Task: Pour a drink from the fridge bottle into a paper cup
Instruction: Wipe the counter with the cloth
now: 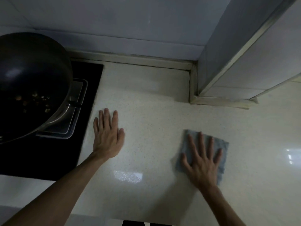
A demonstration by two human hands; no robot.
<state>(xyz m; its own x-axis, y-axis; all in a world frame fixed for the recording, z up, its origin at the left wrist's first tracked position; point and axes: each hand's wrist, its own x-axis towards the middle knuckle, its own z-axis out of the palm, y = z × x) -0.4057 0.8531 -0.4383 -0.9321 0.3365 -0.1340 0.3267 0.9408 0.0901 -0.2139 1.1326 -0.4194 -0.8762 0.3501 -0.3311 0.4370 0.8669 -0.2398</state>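
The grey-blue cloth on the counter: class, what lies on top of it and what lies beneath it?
The right hand lies flat, fingers spread, on the cloth. The pale speckled counter shows all around it; the patch beneath is covered.

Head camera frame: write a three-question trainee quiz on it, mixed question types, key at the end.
1. True or false: the right hand lies flat on the blue-grey cloth.
2. What stands on the black cooktop? A) kettle B) dark wok C) paper cup
3. Fill in: the left hand rests open on the ____.

Key: 1 true; 2 B; 3 countertop. No bottle or cup is in view.
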